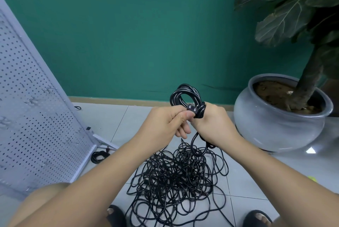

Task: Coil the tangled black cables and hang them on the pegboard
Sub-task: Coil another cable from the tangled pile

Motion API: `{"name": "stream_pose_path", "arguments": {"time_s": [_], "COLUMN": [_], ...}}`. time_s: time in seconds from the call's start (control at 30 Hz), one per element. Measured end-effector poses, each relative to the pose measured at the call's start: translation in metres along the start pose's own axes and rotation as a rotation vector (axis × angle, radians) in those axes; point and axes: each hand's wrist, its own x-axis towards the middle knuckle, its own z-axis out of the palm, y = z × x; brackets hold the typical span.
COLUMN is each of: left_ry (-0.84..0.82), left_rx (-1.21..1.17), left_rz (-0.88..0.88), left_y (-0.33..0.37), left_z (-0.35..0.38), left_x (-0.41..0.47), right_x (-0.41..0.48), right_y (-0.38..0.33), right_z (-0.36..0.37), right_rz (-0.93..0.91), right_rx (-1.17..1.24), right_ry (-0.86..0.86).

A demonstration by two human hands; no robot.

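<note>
Both hands are up at mid-frame, over the floor tiles [247, 181]. The right hand [214, 124] is gripping a finished black coil [185, 96] - fingers curled round its waist, where a few turns are wrapping across the bundle. The coil's loop is sticking up above the fist. The left hand [168, 122] is pinching the plug [191, 108] at the cable end between thumb and forefinger, right against the wrapped waist, touching the right hand's grip. Its other fingers are hanging loosely curled below.

Black cable is hanging down from under the right hand towards the tangled pile [176, 177] - can't tell whether it is touching it. The pile is lying on the tiles between the person's two sandals [117, 215], spreading forward from them.

The pegboard [33, 116] is standing at the left, white, tilted in view, on a frame foot, with several metal hooks [33, 101] sticking out of it. No cable is hanging on the visible part. A small coil [98, 156] is lying on the floor just beside the foot, and another bit of black cable [78, 107] is lying further back by the green wall [137, 34].

On the right a grey pot [275, 126] is holding a large-leaved plant [286, 12], near the right hand but apart from it.
</note>
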Motion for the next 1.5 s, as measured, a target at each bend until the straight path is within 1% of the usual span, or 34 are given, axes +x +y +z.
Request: {"name": "stream_pose_path", "arguments": {"time_s": [0.03,0.1,0.17,0.2,0.33,0.47,0.57,0.67,0.77,0.8,0.83,0.87,0.93,0.97,1.0,1.03,1.13,1.27,1.33,1.43,1.5], "left_ry": [0.008,0.054,0.104,0.124,0.205,0.299,0.342,0.431,0.535,0.539,0.482,0.365,0.067,-0.027,-0.061,-0.050,0.081,0.192,0.228,0.317,0.367], "left_rx": [0.019,0.160,0.293,0.308,0.310,0.303,0.258,0.212,0.083,0.023,-0.065,-0.187,-0.397,-0.446,-0.482,-0.516,-0.541,-0.514,-0.491,-0.423,-0.418], "left_rz": [-0.019,-0.042,-0.074,-0.103,-0.189,-0.225,-0.212,-0.185,-0.170,-0.183,-0.207,-0.232,-0.239,-0.221,-0.202,-0.191,-0.194,-0.300,-0.320,-0.247,-0.195], "left_y": [0.001,0.001,0.002,0.003,0.006,0.003,0.001,-0.003,-0.010,-0.013,-0.015,-0.017,-0.018,-0.019,-0.019,-0.019,-0.016,-0.014,-0.010,-0.010,-0.012], "left_z": [0.002,0.005,0.007,0.007,0.006,0.007,0.006,0.004,0.002,0.001,-0.001,-0.003,-0.008,-0.010,-0.011,-0.010,-0.003,0.001,0.003,0.009,0.013], "left_x": [0.001,0.001,0.002,0.003,0.008,0.012,0.015,0.016,0.018,0.019,0.019,0.021,0.021,0.021,0.021,0.022,0.023,0.023,0.023,0.021,0.020], "right_x": [0.001,0.002,0.001,0.000,0.001,-0.003,-0.007,-0.011,-0.015,-0.015,-0.015,-0.016,-0.018,-0.019,-0.020,-0.021,-0.021,-0.022,-0.021,-0.020,-0.022], "right_y": [0.001,0.002,0.002,0.002,0.004,0.005,0.003,0.001,-0.001,-0.001,-0.001,-0.001,-0.002,-0.004,-0.006,-0.008,-0.011,-0.011,-0.011,-0.012,-0.013], "right_z": [0.000,0.000,0.003,0.004,0.009,0.012,0.012,0.012,0.008,0.007,0.005,0.004,0.003,0.003,0.003,0.003,0.003,0.007,0.009,0.011,0.012], "right_rz": [0.023,0.049,0.032,0.027,-0.029,-0.045,-0.068,-0.104,-0.107,-0.106,-0.109,-0.118,-0.139,-0.147,-0.154,-0.156,-0.148,-0.125,-0.091,-0.033,-0.028], "right_rx": [-0.002,-0.040,-0.061,-0.058,-0.120,-0.105,-0.098,-0.042,0.022,0.041,0.060,0.079,0.116,0.136,0.159,0.183,0.220,0.219,0.222,0.258,0.298], "right_ry": [0.005,0.004,-0.002,0.002,0.014,0.058,0.080,0.087,0.097,0.102,0.101,0.097,0.071,0.056,0.047,0.046,0.061,0.077,0.087,0.077,0.076]}}
